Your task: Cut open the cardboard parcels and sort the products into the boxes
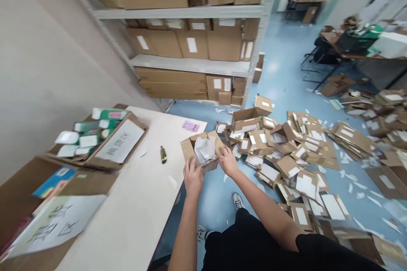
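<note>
Holding the small open carton [210, 167] between both hands, I'm watching from the head camera and paying attention to the grip. My left hand [193, 176] is gripping its near left edge, fingers curling over the rim; my right hand [227, 161] is pinching the near right side, thumb and fingers close together by the flap. The carton is sitting in the view at the worktop's [133, 203] far right corner, overlapping its edge, and I cannot tell whether its base is touching. Crumpled white paper [205, 149] is filling much of the opening, hiding whatever may be lying beneath.

For good handling, I'm judging that even, light pressure is suiting these thin walls; squeezing harder is probably risking a buckled side. Keeping the carton level seems wise, since its top is standing open over the floor. Bringing it fully over the worktop would likely be giving the base firmer support. The utility knife [163, 155] is lying apart on the worktop, leaving both hands free for the cardboard. Flattened and open boxes [263, 135] are cluttering the floor on my right.
</note>
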Tool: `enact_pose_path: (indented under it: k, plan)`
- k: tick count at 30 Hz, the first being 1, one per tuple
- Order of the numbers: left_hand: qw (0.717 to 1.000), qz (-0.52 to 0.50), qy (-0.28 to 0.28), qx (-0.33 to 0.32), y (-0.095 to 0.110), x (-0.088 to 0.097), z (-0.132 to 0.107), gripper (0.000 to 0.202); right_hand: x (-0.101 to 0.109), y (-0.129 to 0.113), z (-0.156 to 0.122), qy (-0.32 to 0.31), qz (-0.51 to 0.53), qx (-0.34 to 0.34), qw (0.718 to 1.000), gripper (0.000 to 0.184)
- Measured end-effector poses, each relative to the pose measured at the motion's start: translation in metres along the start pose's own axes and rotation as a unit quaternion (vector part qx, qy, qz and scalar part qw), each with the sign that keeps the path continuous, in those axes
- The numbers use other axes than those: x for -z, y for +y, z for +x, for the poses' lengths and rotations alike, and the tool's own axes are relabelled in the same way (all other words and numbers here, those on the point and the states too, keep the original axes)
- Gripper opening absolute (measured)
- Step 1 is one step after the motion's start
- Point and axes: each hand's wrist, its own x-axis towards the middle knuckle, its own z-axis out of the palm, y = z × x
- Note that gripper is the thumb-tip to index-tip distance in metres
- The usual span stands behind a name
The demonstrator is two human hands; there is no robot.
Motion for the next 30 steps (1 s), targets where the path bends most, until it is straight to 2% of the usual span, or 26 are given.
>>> enact_pose_path:
  k: [4, 7, 9, 12, 14, 16, 19, 22, 26, 30]
  plan:
    - [0.994, -0.035, -0.069, -0.079, 0.082, -0.061, 0.038, 0.024, 0.046, 0.097, -0.031, 0.036, -0.027, -0.085, 0.995, 0.024]
    - [0.983, -0.07, -0.093, -0.143, 0.14, -0.096, 0.068, 0.025, 0.074, 0.152, -0.053, 0.096, -0.05, -0.143, 0.984, 0.021]
    - [0.976, -0.088, -0.099, -0.175, 0.179, -0.113, 0.094, 0.025, 0.092, 0.181, -0.06, 0.147, -0.065, -0.17, 0.972, 0.02]
    - [0.969, -0.098, -0.103, -0.2, 0.239, -0.123, 0.14, 0.028, 0.121, 0.218, -0.053, 0.233, -0.087, -0.213, 0.945, 0.029]
    - [0.968, -0.098, -0.103, -0.207, 0.272, -0.121, 0.168, 0.045, 0.142, 0.24, -0.042, 0.275, -0.095, -0.248, 0.924, 0.045]
    - [0.967, -0.103, -0.098, -0.211, 0.292, -0.114, 0.188, 0.063, 0.159, 0.258, -0.03, 0.299, -0.089, -0.269, 0.911, 0.059]
    - [0.968, -0.109, -0.078, -0.212, 0.292, -0.104, 0.195, 0.064, 0.166, 0.273, -0.019, 0.321, -0.066, -0.25, 0.911, 0.064]
    - [0.972, -0.108, -0.077, -0.195, 0.265, -0.1, 0.182, 0.055, 0.15, 0.268, -0.012, 0.318, -0.034, -0.211, 0.924, 0.058]
    - [0.979, -0.093, -0.098, -0.155, 0.22, -0.096, 0.16, 0.053, 0.115, 0.234, 0.005, 0.274, 0.009, -0.174, 0.946, 0.05]
    - [0.988, -0.073, -0.09, -0.103, 0.176, -0.079, 0.143, 0.056, 0.088, 0.189, 0.033, 0.242, 0.044, -0.115, 0.962, 0.049]
